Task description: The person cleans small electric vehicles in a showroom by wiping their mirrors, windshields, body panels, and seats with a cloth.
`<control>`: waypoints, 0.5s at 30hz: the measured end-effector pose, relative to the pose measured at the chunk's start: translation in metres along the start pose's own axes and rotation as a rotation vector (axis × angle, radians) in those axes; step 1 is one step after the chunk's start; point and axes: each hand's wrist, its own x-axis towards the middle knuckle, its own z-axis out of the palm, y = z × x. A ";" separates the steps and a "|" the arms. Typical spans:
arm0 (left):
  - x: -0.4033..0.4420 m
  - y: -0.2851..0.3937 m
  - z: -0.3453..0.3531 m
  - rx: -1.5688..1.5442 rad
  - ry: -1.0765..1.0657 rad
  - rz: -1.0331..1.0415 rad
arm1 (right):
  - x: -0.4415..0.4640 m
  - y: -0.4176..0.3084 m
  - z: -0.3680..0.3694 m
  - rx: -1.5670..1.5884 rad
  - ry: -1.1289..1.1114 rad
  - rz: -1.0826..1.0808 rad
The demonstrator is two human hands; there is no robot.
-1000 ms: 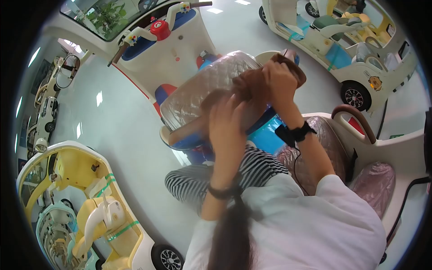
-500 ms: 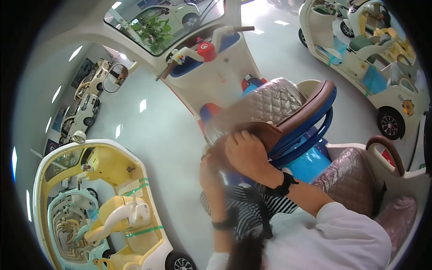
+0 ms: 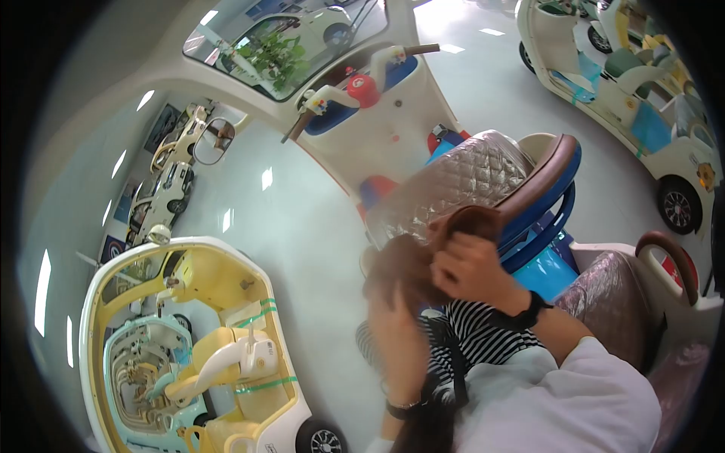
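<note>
A loose brown leather-like cover (image 3: 408, 264) is in both of my hands at the near end of a seat backrest. It is blurred and folded there. My right hand (image 3: 472, 268) has its fingers curled and closed on the cover's edge. Lower and to the left, my left hand (image 3: 396, 340) is smeared by motion, with its fingertips closed on the cover. Behind them stands the quilted seat back (image 3: 461, 170) under clear plastic. Along its top runs a brown padded rim (image 3: 544, 170) with blue tubing (image 3: 555, 226) below.
Ahead is the white vehicle's front panel (image 3: 377, 121) with handlebars and a red horn cover (image 3: 364, 90). A yellow-and-white small vehicle (image 3: 249, 355) stands at left on the grey floor. Another cream vehicle (image 3: 642, 121) is at right. A second quilted seat (image 3: 615, 302) sits beside me.
My right hand has lifted the cover's edge, which now stands up in a fold. My left hand has shifted beneath it. The view has moved slightly left.
</note>
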 end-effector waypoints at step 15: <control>0.092 0.130 0.103 -0.069 0.084 0.356 | 0.009 0.199 -0.123 -0.014 0.260 0.637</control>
